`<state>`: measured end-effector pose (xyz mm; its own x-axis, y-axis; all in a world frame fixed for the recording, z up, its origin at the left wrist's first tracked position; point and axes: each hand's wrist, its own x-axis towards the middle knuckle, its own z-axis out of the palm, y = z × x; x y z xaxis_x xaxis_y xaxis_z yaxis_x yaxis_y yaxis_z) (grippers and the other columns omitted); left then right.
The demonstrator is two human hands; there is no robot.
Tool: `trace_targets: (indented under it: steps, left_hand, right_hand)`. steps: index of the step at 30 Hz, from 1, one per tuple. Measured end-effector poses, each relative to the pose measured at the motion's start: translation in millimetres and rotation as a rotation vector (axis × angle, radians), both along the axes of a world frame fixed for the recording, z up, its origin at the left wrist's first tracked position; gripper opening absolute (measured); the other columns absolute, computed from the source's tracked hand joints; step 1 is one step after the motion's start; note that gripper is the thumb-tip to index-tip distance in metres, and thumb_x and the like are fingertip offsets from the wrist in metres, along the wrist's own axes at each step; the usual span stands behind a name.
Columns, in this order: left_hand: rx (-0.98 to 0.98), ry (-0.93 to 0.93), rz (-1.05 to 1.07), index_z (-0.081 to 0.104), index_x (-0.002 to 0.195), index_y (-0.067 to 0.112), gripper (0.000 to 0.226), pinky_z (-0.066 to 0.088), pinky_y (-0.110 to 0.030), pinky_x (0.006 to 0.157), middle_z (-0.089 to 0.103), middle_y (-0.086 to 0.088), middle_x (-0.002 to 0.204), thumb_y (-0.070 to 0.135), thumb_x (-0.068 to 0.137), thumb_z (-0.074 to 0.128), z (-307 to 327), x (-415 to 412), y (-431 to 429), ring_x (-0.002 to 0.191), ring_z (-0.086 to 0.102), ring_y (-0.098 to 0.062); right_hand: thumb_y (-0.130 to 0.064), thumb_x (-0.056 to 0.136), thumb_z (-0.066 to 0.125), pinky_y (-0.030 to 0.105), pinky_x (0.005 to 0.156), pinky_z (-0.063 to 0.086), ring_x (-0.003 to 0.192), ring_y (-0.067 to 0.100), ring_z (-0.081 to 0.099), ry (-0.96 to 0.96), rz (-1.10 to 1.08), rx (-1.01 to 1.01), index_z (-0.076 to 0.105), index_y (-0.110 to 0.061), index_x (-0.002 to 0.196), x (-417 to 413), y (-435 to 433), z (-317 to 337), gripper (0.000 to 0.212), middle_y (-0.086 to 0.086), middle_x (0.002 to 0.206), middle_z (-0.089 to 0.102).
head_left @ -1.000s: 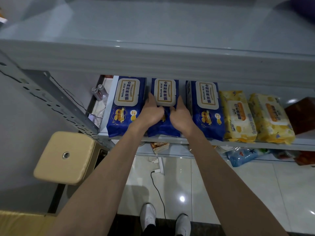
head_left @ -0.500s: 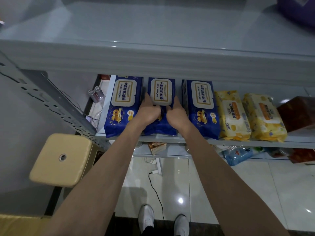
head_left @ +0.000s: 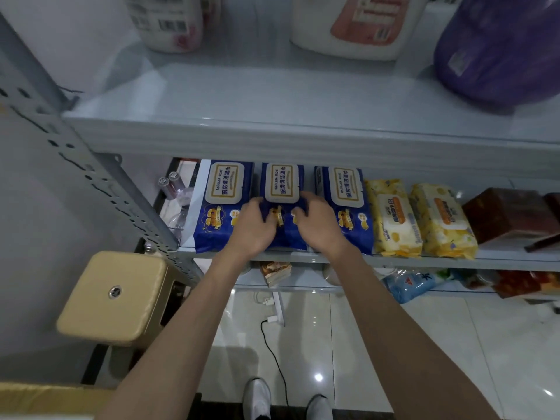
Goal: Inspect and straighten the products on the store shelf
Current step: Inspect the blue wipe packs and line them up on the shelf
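Two sets of fingers work one item. Left fingers (head_left: 254,205) curl over the left flank of the middle blue pack (head_left: 281,184); right fingers (head_left: 308,197) curl over its right flank, thumbs lying on the printed face. Motion blur softens the tips, so how firmly they clamp cannot be told.

- Left hand (head_left: 257,230) and right hand (head_left: 321,227) sit level with each other, neither nearer; the pack lies between them and runs straight ahead from the fingers.
- Pack's long axis runs front to back: pale lid end toward the rear, under the upper board, and the bottom end at the lip of the shelf (head_left: 454,262), hidden by the wrists.
- Left blue pack (head_left: 222,201) and right blue pack (head_left: 348,198) flank it closely, with a dark slit on either side. Their axes run much the same way, slightly fanned by the wide lens.
- Further right, two yellow packs (head_left: 394,219) touch each other, then a brown box (head_left: 509,216).
- Off the shelf, a tan stool (head_left: 115,295) stands low to the left.

Judgement: the step in hand is squaring the middle pack to its neighbours. Any correction would be a small slide or twist along that front-to-back axis, both hands sharing it evenly. Main risk is nudging the neighbouring packs, given the narrow slits.
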<state>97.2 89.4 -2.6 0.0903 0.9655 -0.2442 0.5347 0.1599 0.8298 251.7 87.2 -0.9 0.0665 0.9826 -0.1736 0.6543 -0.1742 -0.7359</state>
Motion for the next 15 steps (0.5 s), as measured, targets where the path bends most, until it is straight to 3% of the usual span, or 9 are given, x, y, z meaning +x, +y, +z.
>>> trace_targets:
  steps: [3, 7, 10, 13, 15]
  left_hand:
    - [0.07, 0.045, -0.021, 0.043, 0.148, 0.009, 0.049, 0.042, -0.038, 0.113, 0.051, -0.013, 0.146, 0.015, 0.101, 0.055, 20.3, -12.7, -25.6, 0.136, 0.048, -0.026]
    - [0.167, 0.077, -0.045, 0.043, 0.149, 0.015, 0.047, 0.042, -0.032, 0.107, 0.048, -0.006, 0.148, 0.022, 0.103, 0.054, 52.1, -23.1, -67.2, 0.135, 0.048, -0.02]
    - [0.201, 0.044, -0.044, 0.045, 0.148, 0.018, 0.045, 0.044, -0.029, 0.104, 0.05, 0.0, 0.145, 0.024, 0.104, 0.054, 72.1, -28.0, -103.8, 0.131, 0.049, -0.013]
    - [0.207, -0.039, 0.009, 0.049, 0.145, 0.02, 0.043, 0.049, -0.04, 0.107, 0.055, 0.004, 0.14, 0.026, 0.103, 0.055, 83.5, -32.1, -138.9, 0.127, 0.053, -0.011]
    - [0.205, -0.076, 0.035, 0.052, 0.143, 0.022, 0.041, 0.05, -0.039, 0.105, 0.058, 0.008, 0.136, 0.027, 0.103, 0.056, 88.5, -34.0, -161.2, 0.124, 0.055, -0.007]
  right_hand:
    - [-0.021, 0.105, 0.055, 0.03, 0.11, 0.037, 0.135, 0.026, 0.049, -0.066, -0.011, 0.035, 0.049, -0.013, 0.149, 5.4, -32.2, 25.8, 0.045, 0.012, 0.145, 0.051]
    - [-0.023, 0.105, 0.056, 0.034, 0.114, 0.037, 0.141, 0.02, 0.043, -0.129, -0.021, 0.113, 0.048, -0.018, 0.15, 12.2, -80.0, 61.2, 0.046, 0.004, 0.15, 0.048]
    - [-0.024, 0.105, 0.057, 0.034, 0.115, 0.04, 0.14, 0.016, 0.044, -0.102, -0.063, 0.146, 0.049, -0.022, 0.149, 16.1, -114.7, 80.1, 0.045, 0.0, 0.149, 0.048]
    - [-0.022, 0.104, 0.058, 0.038, 0.116, 0.043, 0.133, 0.014, 0.05, -0.023, -0.129, 0.168, 0.053, -0.022, 0.146, 21.1, -148.9, 90.9, 0.042, -0.002, 0.143, 0.052]
    - [-0.021, 0.103, 0.061, 0.04, 0.112, 0.047, 0.126, 0.008, 0.053, 0.043, -0.172, 0.169, 0.056, -0.024, 0.142, 25.7, -173.9, 92.9, 0.039, -0.007, 0.138, 0.054]
